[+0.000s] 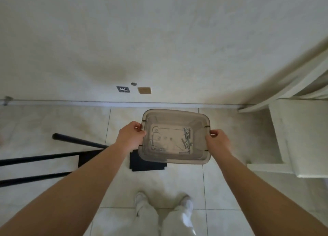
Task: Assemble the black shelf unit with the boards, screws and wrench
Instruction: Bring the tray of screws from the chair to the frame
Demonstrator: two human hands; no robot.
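Both hands hold a translucent bin [174,155] above the tiled floor [177,186]: left hand [132,135] and right hand [217,140] grasp its side rims. Screws [186,138] lie blurred inside. A black board [147,164] is half hidden beneath; black frame bars [35,158] run off left.

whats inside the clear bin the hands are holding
Loose silver screws lie in the clear bin, some right, some left. A wrench cannot be made out. The bin partly covers a black board on the floor.
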